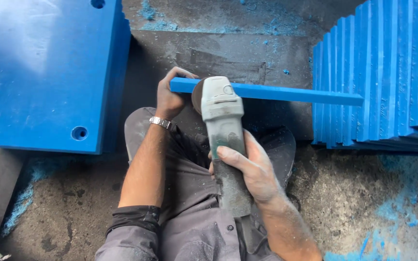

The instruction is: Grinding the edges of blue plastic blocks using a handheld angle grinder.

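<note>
Between the left hand (170, 96), clamped round the near end of a stiff, light-looking blue plastic strip (286, 93), and the right hand (247, 166), closed on the dusty angle grinder (223, 130), the strip looks best gripped at its ends.

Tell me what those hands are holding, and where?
Left hand grips the blue bar at its left end; right hand holds the angle grinder by its body.
</note>
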